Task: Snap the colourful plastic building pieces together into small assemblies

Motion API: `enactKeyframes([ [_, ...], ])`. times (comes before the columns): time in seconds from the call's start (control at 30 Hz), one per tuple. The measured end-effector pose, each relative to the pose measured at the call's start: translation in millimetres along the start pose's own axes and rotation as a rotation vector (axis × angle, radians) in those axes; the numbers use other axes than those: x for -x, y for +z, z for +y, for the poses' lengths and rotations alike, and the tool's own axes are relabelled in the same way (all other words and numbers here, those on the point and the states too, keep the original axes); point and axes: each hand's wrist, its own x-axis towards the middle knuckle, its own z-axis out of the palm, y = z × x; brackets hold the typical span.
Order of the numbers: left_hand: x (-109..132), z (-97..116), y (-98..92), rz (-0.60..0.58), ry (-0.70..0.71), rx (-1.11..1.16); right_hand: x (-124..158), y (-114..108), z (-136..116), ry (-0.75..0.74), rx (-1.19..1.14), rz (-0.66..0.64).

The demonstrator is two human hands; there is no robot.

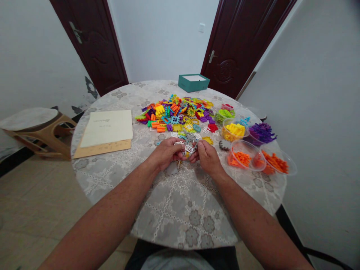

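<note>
Both hands meet over the middle of the table, just in front of a heap of plastic building pieces (176, 108). My left hand (168, 153) is closed, pinching a white lattice building piece (188, 149) from the left. On the other side, my right hand (206, 155) has its thumb and fingers pressed together on a small grey building piece (195, 146) against the white one. Whether the two pieces are joined, I cannot tell. More white window-like pieces (206, 129) and a yellow gear-shaped piece (207, 140) lie beyond the fingers.
At right stand clear tubs of sorted pieces: a yellow tub (235, 131), an orange tub (244, 159) and purple pieces (261, 133). Papers (108, 127) lie at left on the patterned tablecloth (180, 210). A green box (193, 83) sits at the back, a stool (36, 129) beside the table.
</note>
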Motion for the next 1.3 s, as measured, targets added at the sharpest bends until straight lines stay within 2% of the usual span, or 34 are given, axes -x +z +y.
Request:
enactKeyframes([
  [0.3,4.0,2.8,-2.0,-0.065,-0.045,-0.002,3.2,-2.3,-6.6,-0.041,-0.009,0.045],
  [0.6,1.6,0.1,-2.8,-0.045,-0.056,-0.081,8.3,-7.7,-4.0,-0.159,0.261,0.02],
  [0.8,-0.8,-3.3,-2.9,-0.001,0.005,-0.185,12.0,-12.2,-12.1,-0.298,0.35,-0.106],
  [0.97,2.7,-3.0,2.6,0.03,0.037,-0.375,6.0,-8.5,-8.0,-0.427,0.433,-0.06],
  [1.1,5.0,-2.5,6.9,0.029,0.032,-0.41,3.4,-7.9,-3.4,-0.447,0.434,-0.053],
  [1.3,4.2,-5.7,7.8,0.057,0.056,-0.47,3.8,-4.5,-4.0,-0.446,0.499,0.041],
])
